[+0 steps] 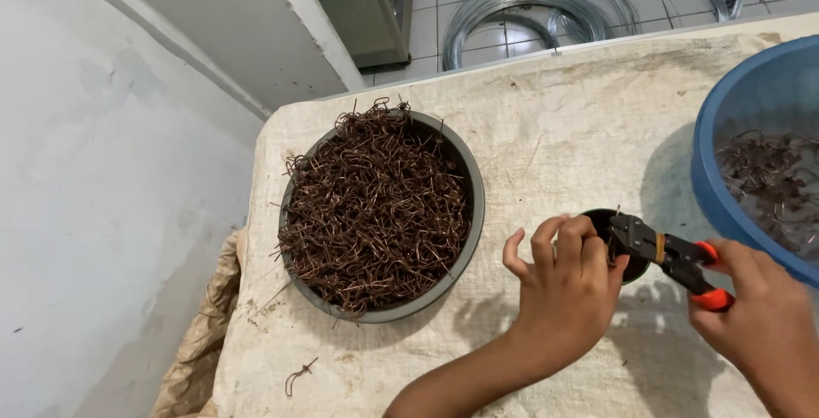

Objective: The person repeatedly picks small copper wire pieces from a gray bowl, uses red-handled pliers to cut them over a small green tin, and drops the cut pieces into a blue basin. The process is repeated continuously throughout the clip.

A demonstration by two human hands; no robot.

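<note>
Head view: the right hand (768, 324) grips the black pliers with orange-red handles (674, 258), fingers wrapped shut round the handles; the pliers' nose meets the left hand (567, 286), whose fingers (546, 243) curl together at the nose, seemingly pinching a small wire piece, too small to tell. Both work over a small dark round cup (630, 269). Likely light, stiff, springy and prone to snag; best held by the bend. Grey round bowl heaped with brown bent wire clips (375, 213) sits well left, blue plastic basin (751, 128) close right. Cloth-covered desk (546, 119) has open room ahead; its left edge drops near the bowl.
</note>
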